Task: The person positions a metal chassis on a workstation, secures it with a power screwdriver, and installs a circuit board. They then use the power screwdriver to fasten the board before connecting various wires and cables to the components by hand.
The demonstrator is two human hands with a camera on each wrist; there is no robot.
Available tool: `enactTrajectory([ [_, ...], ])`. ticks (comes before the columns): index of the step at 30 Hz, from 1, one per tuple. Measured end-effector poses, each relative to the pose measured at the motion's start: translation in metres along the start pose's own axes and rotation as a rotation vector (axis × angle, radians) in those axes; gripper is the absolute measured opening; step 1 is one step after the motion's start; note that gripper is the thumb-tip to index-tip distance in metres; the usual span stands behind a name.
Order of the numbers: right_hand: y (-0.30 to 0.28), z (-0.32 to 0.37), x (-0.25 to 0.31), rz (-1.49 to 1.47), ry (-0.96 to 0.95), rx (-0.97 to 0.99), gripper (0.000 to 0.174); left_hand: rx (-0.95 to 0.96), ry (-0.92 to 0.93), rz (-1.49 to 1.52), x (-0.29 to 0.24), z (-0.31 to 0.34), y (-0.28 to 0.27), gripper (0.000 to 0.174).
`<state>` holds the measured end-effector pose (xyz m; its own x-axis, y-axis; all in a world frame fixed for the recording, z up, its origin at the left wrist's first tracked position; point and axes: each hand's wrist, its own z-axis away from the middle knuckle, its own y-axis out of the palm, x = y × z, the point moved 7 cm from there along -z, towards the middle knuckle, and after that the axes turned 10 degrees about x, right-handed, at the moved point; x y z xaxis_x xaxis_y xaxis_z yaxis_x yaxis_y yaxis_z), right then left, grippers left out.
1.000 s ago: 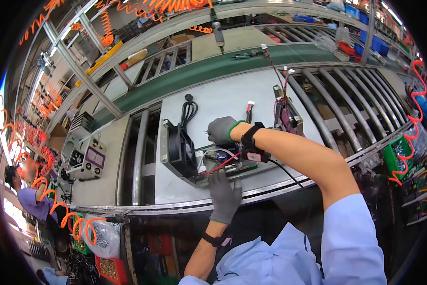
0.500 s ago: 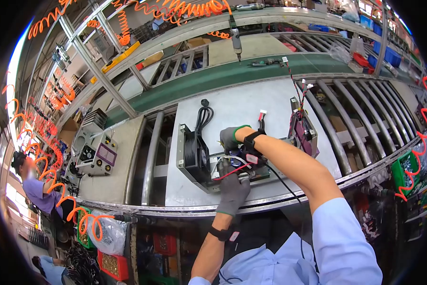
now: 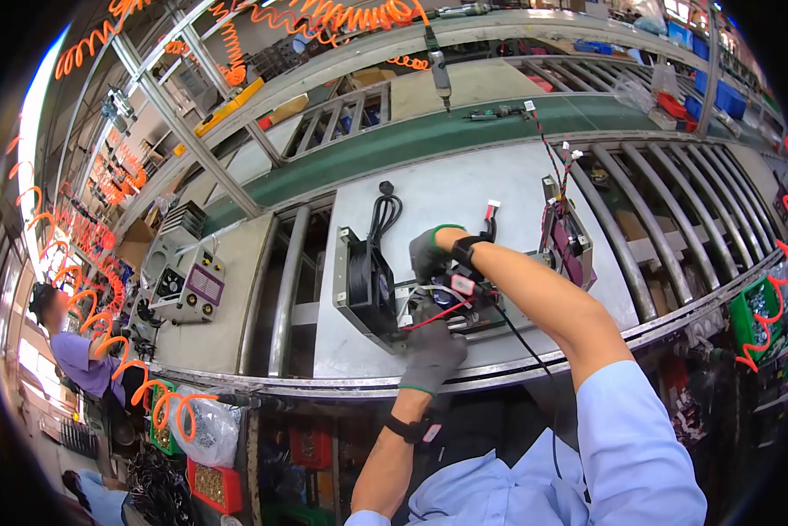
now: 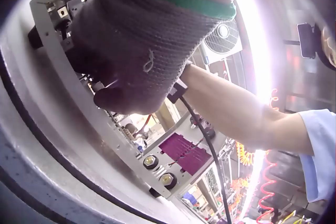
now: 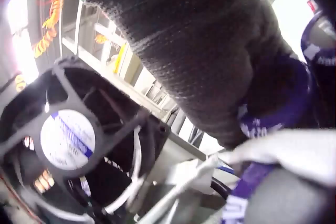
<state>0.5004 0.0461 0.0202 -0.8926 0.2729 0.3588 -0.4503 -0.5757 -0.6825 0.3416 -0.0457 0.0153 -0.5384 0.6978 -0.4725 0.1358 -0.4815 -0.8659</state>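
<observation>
Both hands wear grey knit gloves with green cuffs and work inside an open metal chassis (image 3: 344, 280) with a black fan (image 3: 369, 279) at its left end. My left hand (image 3: 435, 352) reaches over the near edge, fingers bent down into the chassis beside a red wire (image 3: 440, 314); the left wrist view shows its thumb by the frame rail (image 4: 86, 111). My right hand (image 3: 430, 252) comes from the far side, beside purple-sleeved capacitors (image 5: 281, 98) and white wires (image 5: 176, 190). Its fingertips are hidden; I cannot tell what they hold.
A black power cord (image 3: 386, 215) lies behind the fan. The chassis's purple panel (image 3: 571, 244) stands at its right end. Rollers (image 3: 622, 237) flank the white board (image 3: 499, 188). A screwdriver (image 3: 440, 79) hangs above the green belt (image 3: 359, 149). Another unit (image 3: 188, 285) stands left.
The head view has shifted, so the bench sits further right and lower. My left hand has moved from the near edge further into the chassis. My right hand stays over the chassis, slightly nearer the fan.
</observation>
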Motion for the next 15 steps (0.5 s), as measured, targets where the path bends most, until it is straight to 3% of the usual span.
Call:
enactTrajectory([
  [1, 0.000, -0.011, -0.012, -0.048, -0.014, -0.012, 0.022, 0.051, -0.036, -0.005, 0.000, 0.000, 0.001, 0.061],
  [3, 0.001, -0.032, -0.035, -0.082, 0.069, -0.158, 0.026, -0.132, 0.102, -0.070, 0.007, -0.002, 0.007, 0.058],
  [5, -0.003, -0.040, -0.031, 0.070, -0.009, -0.308, 0.028, -0.305, 0.237, -0.127, 0.002, 0.003, 0.005, 0.058],
  [8, -0.006, -0.023, -0.032, 0.026, 0.030, -0.426, 0.029, -0.273, 0.162, -0.161, 0.000, 0.007, 0.005, 0.055],
  [11, -0.006, -0.009, -0.043, 0.011, 0.113, -0.501, 0.028, 0.009, 0.025, -0.045, -0.002, 0.013, -0.002, 0.054],
  [15, -0.003, 0.026, -0.046, -0.024, 0.268, -0.554, 0.028, -0.004, 0.030, -0.148, 0.003, 0.008, 0.000, 0.051],
])
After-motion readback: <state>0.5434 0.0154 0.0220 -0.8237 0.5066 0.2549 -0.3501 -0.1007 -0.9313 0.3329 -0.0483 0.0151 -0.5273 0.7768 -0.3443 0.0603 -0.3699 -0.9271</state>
